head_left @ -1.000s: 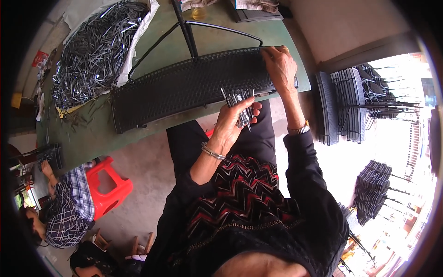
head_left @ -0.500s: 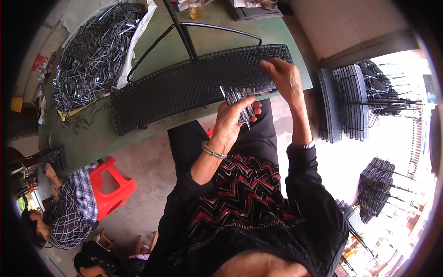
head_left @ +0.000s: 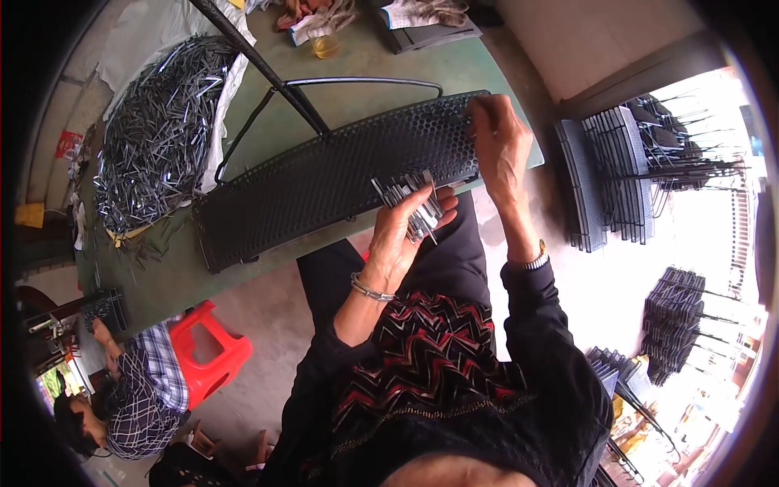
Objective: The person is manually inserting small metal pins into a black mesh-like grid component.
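My left hand is closed around a bundle of thin metal strips, which stick out past the thumb at several angles. It hovers by the near edge of a long black perforated metal panel. At the panel's right end is my right hand, its fingers curled inward at the corner; whatever they pinch is hidden. From the panel's far side rises a black metal rod with a curved brace on each side. The panel lies on the green tabletop.
A large heap of metal strips fills a white sack at the far left. A cup of yellow liquid and gloves lie at the back. A red stool and a seated person are lower left; stacked black panels stand right.
My right hand has shifted a little right along the panel, and its fingers curl in more at the corner. My left hand keeps the strips. The whole view has tilted slightly.
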The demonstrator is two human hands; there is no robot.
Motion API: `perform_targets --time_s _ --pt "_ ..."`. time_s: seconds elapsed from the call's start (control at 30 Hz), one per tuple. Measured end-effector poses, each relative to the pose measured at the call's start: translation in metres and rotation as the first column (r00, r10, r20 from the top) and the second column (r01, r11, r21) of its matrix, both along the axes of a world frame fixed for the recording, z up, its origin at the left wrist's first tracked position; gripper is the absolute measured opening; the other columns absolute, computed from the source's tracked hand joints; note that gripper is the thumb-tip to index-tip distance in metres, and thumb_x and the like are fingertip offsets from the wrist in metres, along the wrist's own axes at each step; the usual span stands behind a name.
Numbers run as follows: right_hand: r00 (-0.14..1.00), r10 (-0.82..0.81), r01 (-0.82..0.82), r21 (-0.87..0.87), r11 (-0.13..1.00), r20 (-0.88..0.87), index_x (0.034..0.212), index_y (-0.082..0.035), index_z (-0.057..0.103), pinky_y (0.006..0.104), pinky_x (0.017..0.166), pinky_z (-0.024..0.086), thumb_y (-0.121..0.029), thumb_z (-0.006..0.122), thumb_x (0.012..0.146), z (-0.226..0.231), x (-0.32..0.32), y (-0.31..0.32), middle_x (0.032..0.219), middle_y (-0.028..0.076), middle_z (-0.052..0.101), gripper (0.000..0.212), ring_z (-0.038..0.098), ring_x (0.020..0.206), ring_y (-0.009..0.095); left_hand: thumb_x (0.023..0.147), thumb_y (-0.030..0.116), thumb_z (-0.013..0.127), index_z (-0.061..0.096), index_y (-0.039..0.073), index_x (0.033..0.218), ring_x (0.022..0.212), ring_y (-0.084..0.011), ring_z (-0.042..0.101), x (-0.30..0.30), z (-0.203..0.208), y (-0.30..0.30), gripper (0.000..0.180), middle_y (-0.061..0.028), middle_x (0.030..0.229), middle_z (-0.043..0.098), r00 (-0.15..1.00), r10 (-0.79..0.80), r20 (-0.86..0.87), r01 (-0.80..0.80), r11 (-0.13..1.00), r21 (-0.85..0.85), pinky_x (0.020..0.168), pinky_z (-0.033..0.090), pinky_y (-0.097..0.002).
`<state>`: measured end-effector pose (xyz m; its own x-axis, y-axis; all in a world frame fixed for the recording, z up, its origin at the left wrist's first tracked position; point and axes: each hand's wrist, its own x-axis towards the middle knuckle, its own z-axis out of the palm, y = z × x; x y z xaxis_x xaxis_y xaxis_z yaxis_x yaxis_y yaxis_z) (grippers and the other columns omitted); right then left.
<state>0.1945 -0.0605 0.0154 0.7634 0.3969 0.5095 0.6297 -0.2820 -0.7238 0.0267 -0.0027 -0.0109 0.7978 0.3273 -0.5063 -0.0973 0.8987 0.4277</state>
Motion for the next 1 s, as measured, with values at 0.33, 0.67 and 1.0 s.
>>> perform_targets --time_s 0.33,0.67,1.0 --pt "0.998 0.046 -0.035 -0.205 0.978 0.053 0.091 -0.007 0.064 0.0392 0.065 0.05 -0.015 0.064 0.087 -0.033 0.016 0.027 0.079 0.014 0.064 0.01 0.064 0.073 0.032 0.088 0.018 0.066 0.065 0.002 0.101 0.078 -0.0194 0.068 -0.004 0.004 0.003 0.02 -0.0109 0.09 0.069 0.989 -0.092 -0.118 0.099 0.994 0.055 0.069 0.057 -0.0332" --pt "0.963 0.14 -0.023 -0.447 0.894 0.231 0.094 -0.013 0.07 0.0402 0.069 0.051 -0.026 0.066 0.085 -0.034 0.021 0.026 0.096 0.009 0.062 0.016 0.063 0.081 0.032 0.086 0.017 0.068 0.065 0.001 0.098 0.073 -0.0194 0.069 -0.003 0.006 -0.001 0.021 -0.0117 0.086 0.07 0.994 -0.049 -0.1 0.061 0.991 0.116 0.06 0.057 -0.0295" --pt "0.567 0.405 -0.675 -0.124 0.727 -0.717 0.093 0.002 0.063 0.0284 0.064 0.047 -0.016 0.064 0.088 0.019 -0.034 -0.028 0.077 0.006 0.062 0.019 0.058 0.07 0.011 0.085 0.015 0.067 0.065 -0.002 0.101 0.075 -0.0212 0.07 -0.012 0.008 0.001 0.023 -0.014 0.087 0.071 0.994 -0.036 -0.105 0.06 0.971 0.232 0.06 0.056 -0.0316"
